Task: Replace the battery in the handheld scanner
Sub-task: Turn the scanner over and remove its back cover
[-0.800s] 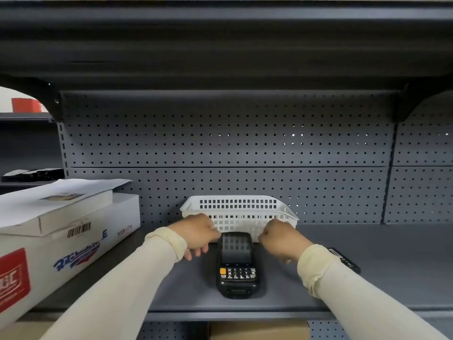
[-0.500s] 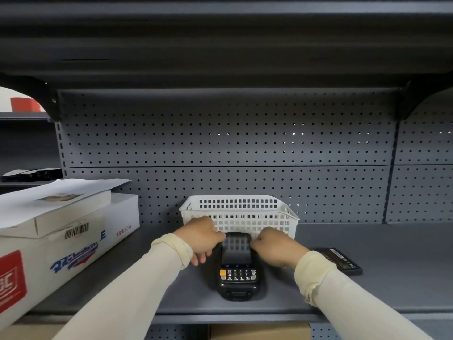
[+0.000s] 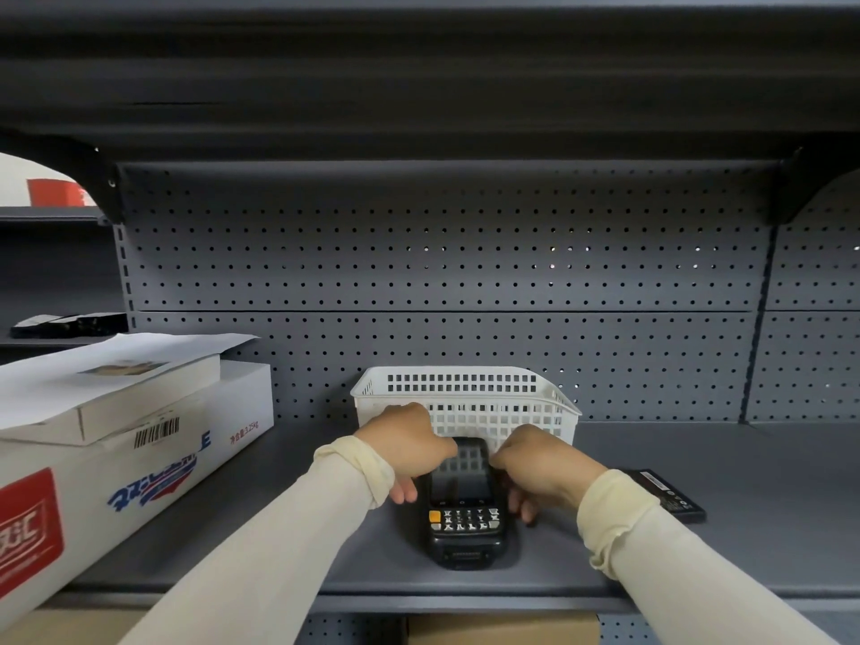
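Head view, left to right: the stacked cardboard boxes (image 3: 116, 439) sit at the far left of the shelf (image 3: 768, 528), out of your working area. Your left hand (image 3: 409, 446) is curled against the left flank of the handheld scanner (image 3: 463, 500), fingers tucked down beside it, and your right hand (image 3: 542, 467) mirrors it on the other flank (I can't tell how firmly either one grips, since the fingertips are hidden under the knuckles). The scanner lies face up, keypad toward you, flat on the shelf just in front of the white plastic basket (image 3: 465, 398). Taking it from both sides at once looks like a setup for lifting and turning it over, since the battery door would be on the back. The loose battery (image 3: 665, 498) lies flat to the right, near your right wrist but apart from it, handy for the swap; whether it is the fresh one I can't say.

Compared with half a second ago, both hands have closed in tighter on the scanner's upper half and sunk lower around it. The scanner and battery have not moved.
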`<state>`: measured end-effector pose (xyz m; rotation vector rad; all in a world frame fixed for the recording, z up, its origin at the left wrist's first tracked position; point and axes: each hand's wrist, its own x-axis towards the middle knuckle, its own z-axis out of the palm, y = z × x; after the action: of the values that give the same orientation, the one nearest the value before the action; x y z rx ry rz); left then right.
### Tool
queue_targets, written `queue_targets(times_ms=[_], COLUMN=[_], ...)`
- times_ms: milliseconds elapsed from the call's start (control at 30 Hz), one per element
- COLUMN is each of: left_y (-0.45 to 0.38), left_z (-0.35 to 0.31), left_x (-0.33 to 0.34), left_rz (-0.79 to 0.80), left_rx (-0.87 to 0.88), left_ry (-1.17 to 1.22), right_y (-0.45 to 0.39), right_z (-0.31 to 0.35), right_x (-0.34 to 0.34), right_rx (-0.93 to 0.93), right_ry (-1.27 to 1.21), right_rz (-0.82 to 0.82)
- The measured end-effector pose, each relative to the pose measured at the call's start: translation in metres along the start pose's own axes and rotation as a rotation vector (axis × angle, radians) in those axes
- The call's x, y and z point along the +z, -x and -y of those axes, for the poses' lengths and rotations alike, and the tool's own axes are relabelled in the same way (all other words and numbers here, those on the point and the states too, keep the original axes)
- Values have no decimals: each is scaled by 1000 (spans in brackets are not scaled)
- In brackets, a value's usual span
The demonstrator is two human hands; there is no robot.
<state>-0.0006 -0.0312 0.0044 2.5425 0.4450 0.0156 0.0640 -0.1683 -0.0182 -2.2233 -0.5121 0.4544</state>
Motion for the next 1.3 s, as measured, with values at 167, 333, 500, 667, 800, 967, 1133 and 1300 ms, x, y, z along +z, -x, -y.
queue_targets(times_ms=[167,333,500,667,800,967,1133,1300], left_y=[4,2,-8,-7,-6,-2,3,11], left_z=[-3,-3,3,3,0,-1,-5,-3], left_x=[1,-1,5,2,-1,-7,-10,-13], left_rz=[-10,-8,34,95,118,131,68,106], left_rx=[53,-15,-54,-126,-139,-155,-107,-113], left_ry=[-52,-63,-64,35,58,143,233,284], right_y=[2,8,10,10,11,9,7,1], right_z=[-3,0,7,12,13,14,17,16], right_x=[0,1,0,-1,-1,2,9,18], right_rx=[40,33,-9,-26,-20,-39,-93,-96], right_ry=[-209,-311,-410,-471,-506,-558,-595,-560], right_rz=[0,12,25,46,69,97,106,90])
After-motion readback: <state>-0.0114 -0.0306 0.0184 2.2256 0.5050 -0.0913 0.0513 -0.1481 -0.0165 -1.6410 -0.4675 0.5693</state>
